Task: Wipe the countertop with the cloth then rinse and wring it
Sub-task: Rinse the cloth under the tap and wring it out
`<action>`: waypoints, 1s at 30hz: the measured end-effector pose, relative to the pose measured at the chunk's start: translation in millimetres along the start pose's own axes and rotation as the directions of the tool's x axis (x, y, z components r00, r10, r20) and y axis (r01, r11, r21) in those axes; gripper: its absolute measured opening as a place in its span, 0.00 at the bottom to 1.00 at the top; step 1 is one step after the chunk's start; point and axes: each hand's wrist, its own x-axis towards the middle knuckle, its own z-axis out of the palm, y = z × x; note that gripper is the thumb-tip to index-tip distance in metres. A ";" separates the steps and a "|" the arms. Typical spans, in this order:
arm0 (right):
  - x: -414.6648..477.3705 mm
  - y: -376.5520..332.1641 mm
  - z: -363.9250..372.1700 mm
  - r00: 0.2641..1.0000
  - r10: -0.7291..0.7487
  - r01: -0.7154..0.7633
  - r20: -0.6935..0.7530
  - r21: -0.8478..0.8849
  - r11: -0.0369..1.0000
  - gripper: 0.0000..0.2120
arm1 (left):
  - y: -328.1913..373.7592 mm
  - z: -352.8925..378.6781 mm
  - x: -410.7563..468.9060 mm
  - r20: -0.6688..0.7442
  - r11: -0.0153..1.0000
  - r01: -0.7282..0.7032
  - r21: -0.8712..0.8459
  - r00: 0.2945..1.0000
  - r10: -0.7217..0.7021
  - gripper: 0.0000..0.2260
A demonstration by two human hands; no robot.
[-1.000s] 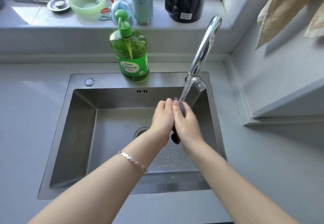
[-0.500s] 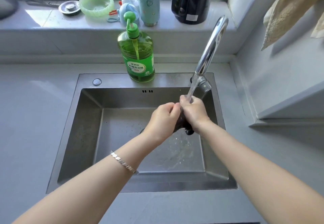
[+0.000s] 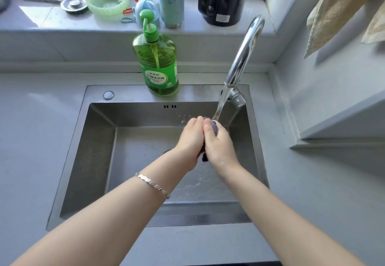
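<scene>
Cloth (image 3: 214, 127) mostly hidden between clasped hands (image 3: 205, 140), under water.

Both hands (image 3: 205, 140) rotated upright again, palms pressed together, cloth (image 3: 214, 127) back under stream

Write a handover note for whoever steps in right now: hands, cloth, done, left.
Left hand: shut on the cloth, palm pressed against the right.
Right hand: shut on the same cloth; a dark end pokes out below the grip.
Cloth: bunched between both hands over the sink, under the running faucet stream.
Done: rinse under way; whether the wiping is finished can't be seen.
Left: finish rinsing, wring, shut off water.
</scene>
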 end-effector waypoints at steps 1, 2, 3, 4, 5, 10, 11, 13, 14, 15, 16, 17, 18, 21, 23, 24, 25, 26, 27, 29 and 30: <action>0.3 0.9 5.5 1.000 -0.005 0.005 -0.022 0.015 1.000 0.14 | -0.2 3.6 -1.4 0.027 1.000 0.012 0.014 1.000 -0.012 0.11; 3.0 1.2 9.4 0.998 -0.012 0.012 -0.057 -0.003 1.000 0.15 | -0.4 4.8 -1.9 0.036 1.000 0.018 0.015 0.999 -0.019 0.11; 6.8 1.8 11.6 0.996 -0.019 0.017 -0.086 -0.027 0.999 0.16 | -0.5 4.3 -2.7 0.035 1.000 0.028 -0.002 0.999 -0.028 0.12; 10.9 1.8 12.3 0.995 -0.022 0.018 -0.095 -0.039 0.999 0.16 | 0.1 2.6 -3.9 0.032 0.999 0.046 -0.021 0.998 -0.045 0.12; 15.1 1.1 11.7 0.996 -0.014 0.010 -0.086 -0.047 0.999 0.16 | 0.0 0.5 -4.7 0.019 1.000 0.029 -0.006 0.999 -0.029 0.14; 41.0 3.6 1.0 0.998 0.057 -0.056 0.006 -0.107 0.993 0.19 | 0.9 -12.9 -20.5 0.096 0.905 -0.283 0.316 0.959 0.267 0.18; 45.1 4.0 -4.9 0.999 0.044 -0.038 0.029 -0.172 0.984 0.19 | 1.3 -17.6 -21.5 0.122 0.867 -0.330 0.373 0.944 0.307 0.17; 53.0 6.3 -19.6 0.997 0.006 0.016 0.071 -0.312 0.950 0.18 | 1.5 -30.6 -23.5 0.137 0.773 -0.389 0.501 0.918 0.373 0.17; 56.5 6.5 -28.4 0.997 -0.011 0.040 0.083 -0.364 0.931 0.18 | 1.5 -37.4 -24.4 0.142 0.727 -0.413 0.548 0.903 0.406 0.17; 59.3 6.3 -36.5 0.995 -0.023 0.062 0.098 -0.414 0.908 0.18 | 1.9 -43.5 -25.3 0.144 0.701 -0.416 0.578 0.899 0.414 0.17; 60.9 5.3 -43.7 0.993 -0.029 0.079 0.115 -0.455 0.887 0.18 | 2.3 -49.5 -24.1 0.145 0.679 -0.410 0.609 0.899 0.413 0.16; 62.1 3.8 -49.1 0.992 -0.029 0.087 0.127 -0.482 0.872 0.19 | 3.3 -54.1 -23.2 0.146 0.654 -0.396 0.645 0.903 0.404 0.15; 62.7 2.8 -53.7 0.990 -0.027 0.090 0.137 -0.480 0.873 0.19 | 4.1 -58.6 -20.5 0.150 0.634 -0.382 0.673 0.909 0.389 0.12; 60.3 -1.3 -61.6 0.992 0.007 0.038 0.125 -0.352 0.935 0.07 | 8.5 -64.5 -10.5 0.106 0.729 -0.195 0.656 0.980 0.167 0.06; 56.5 -2.4 -62.7 0.992 0.048 -0.020 0.115 -0.231 0.973 0.04 | 10.4 -61.1 -8.0 0.093 0.843 0.091 0.530 0.982 -0.164 0.07; 54.3 -3.1 -61.9 0.993 0.051 -0.032 0.103 -0.183 0.983 0.06 | 11.0 -58.1 -7.6 0.130 0.863 0.236 0.448 0.937 -0.324 0.05; 52.3 -3.9 -60.0 0.996 0.044 -0.033 0.079 -0.146 0.989 0.07 | 12.5 -54.3 -8.3 0.184 0.861 0.360 0.359 0.877 -0.443 0.04; 49.1 -6.1 -58.1 0.998 0.034 -0.027 0.057 -0.123 0.992 0.08 | 12.6 -51.2 -7.7 0.237 0.849 0.457 0.263 0.823 -0.517 0.05; 45.8 -6.1 -54.8 0.999 0.027 -0.023 0.039 -0.106 0.994 0.09 | 13.4 -47.3 -7.8 0.285 0.839 0.512 0.183 0.789 -0.544 0.06; 34.4 -4.1 -45.9 0.999 0.013 -0.010 0.039 -0.071 0.997 0.10 | 11.9 -38.8 -2.3 0.332 0.841 0.535 0.076 0.782 -0.528 0.08; 25.7 -1.2 -40.7 0.998 0.008 -0.004 0.055 -0.066 0.998 0.09 | 11.0 -33.5 -0.1 0.331 0.851 0.522 0.053 0.795 -0.509 0.11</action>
